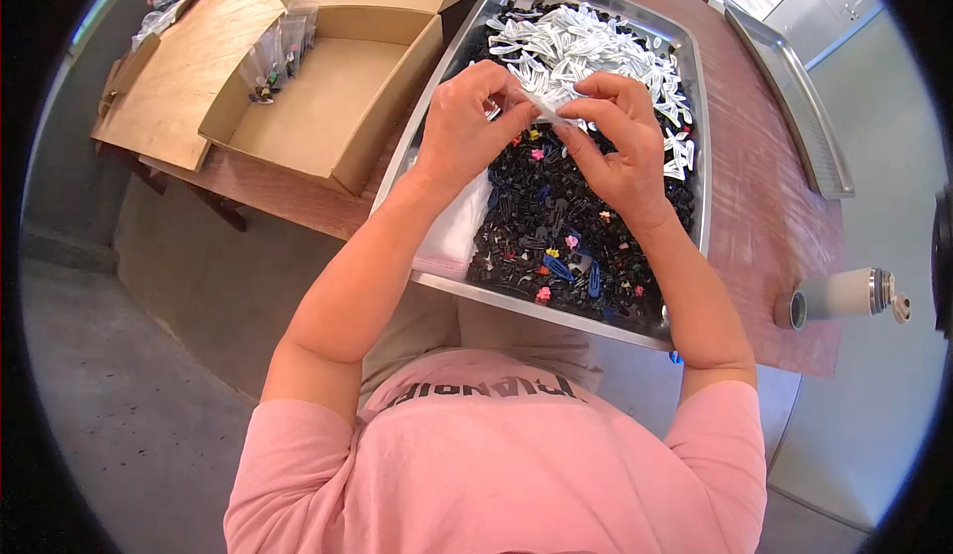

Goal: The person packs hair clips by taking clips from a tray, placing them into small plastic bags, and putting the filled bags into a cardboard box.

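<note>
With my left hand (465, 125) and right hand (623, 145), I'm pinching a clear plastic bag (545, 107) (lightly and evenly is best, as thin film probably creases), holding it above white clips (566, 50) and black clips (524, 208) in the metal tray (556, 317).

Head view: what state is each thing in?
Left hand: pinching bag.
Right hand: pinching bag.
Bag: held; open or sealed unclear.
White clips: heaped in tray.
Black clips: spread in tray.
Tray: loaded.
Bag stack: lying flat.
Box: open, filled bags inside.
Bottle: upright or lying, unclear.
</note>
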`<state>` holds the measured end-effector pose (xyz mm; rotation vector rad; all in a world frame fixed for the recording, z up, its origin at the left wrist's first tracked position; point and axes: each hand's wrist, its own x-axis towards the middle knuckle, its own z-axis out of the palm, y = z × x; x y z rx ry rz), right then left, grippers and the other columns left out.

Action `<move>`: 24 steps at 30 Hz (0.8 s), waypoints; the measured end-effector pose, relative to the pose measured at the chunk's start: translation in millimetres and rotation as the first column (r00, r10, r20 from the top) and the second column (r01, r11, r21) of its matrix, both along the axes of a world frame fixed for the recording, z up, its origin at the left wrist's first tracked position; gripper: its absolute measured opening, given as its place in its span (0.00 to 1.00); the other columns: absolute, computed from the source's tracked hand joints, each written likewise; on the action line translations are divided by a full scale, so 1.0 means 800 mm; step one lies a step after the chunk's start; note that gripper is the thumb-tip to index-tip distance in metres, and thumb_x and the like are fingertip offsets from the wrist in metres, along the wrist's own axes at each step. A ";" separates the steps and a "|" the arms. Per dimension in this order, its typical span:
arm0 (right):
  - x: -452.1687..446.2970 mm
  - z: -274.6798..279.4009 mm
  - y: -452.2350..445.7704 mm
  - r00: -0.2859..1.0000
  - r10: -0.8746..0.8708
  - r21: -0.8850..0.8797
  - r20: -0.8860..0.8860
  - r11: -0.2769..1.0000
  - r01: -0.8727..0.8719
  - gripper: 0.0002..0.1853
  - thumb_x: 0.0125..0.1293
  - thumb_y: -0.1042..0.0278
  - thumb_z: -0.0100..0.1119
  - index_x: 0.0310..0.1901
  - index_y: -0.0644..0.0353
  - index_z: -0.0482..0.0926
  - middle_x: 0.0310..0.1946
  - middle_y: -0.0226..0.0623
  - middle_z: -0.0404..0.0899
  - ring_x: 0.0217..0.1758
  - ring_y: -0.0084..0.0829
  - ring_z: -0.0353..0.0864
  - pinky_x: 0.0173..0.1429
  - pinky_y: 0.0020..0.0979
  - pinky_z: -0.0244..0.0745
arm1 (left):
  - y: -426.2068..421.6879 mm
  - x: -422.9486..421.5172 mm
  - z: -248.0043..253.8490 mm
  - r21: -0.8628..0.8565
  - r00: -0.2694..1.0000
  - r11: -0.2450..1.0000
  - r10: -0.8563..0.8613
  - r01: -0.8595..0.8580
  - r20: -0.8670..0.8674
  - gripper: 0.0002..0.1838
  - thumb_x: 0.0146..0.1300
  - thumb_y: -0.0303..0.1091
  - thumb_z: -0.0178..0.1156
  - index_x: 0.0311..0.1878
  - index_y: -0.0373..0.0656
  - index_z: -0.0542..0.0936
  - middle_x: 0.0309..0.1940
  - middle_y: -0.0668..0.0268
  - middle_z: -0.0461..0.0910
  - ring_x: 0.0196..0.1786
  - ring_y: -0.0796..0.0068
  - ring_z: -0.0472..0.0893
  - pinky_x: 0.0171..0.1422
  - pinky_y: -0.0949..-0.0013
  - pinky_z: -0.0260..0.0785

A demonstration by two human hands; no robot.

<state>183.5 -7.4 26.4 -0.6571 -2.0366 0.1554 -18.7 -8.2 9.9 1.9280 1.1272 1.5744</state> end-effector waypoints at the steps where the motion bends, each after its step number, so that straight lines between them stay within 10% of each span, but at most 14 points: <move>1: -0.001 0.001 -0.001 1.000 -0.009 0.009 0.000 1.000 0.009 0.11 0.56 0.76 0.71 0.41 0.59 0.84 0.48 0.39 0.78 0.51 0.36 0.77 0.54 0.33 0.73 | 0.000 0.001 0.000 0.006 1.000 1.000 0.014 -0.014 0.011 0.09 0.53 0.27 0.72 0.30 0.37 0.80 0.27 0.65 0.80 0.31 0.73 0.77 0.36 0.70 0.70; 17: -0.002 0.002 0.000 0.983 -0.090 0.010 -0.157 0.996 0.092 0.07 0.62 0.76 0.67 0.41 0.59 0.84 0.48 0.37 0.79 0.45 0.30 0.79 0.47 0.29 0.75 | -0.001 -0.002 0.002 -0.083 1.000 0.996 -0.016 0.014 -0.018 0.11 0.56 0.31 0.73 0.29 0.37 0.80 0.27 0.66 0.80 0.29 0.76 0.77 0.35 0.71 0.70; 24: -0.005 0.007 -0.004 0.983 -0.143 0.123 0.115 0.984 0.129 0.14 0.53 0.71 0.74 0.43 0.59 0.84 0.52 0.42 0.78 0.56 0.43 0.75 0.59 0.39 0.70 | -0.003 0.000 0.003 -0.111 0.999 0.993 -0.029 0.031 0.019 0.11 0.56 0.32 0.72 0.30 0.37 0.80 0.27 0.67 0.81 0.29 0.78 0.77 0.35 0.72 0.71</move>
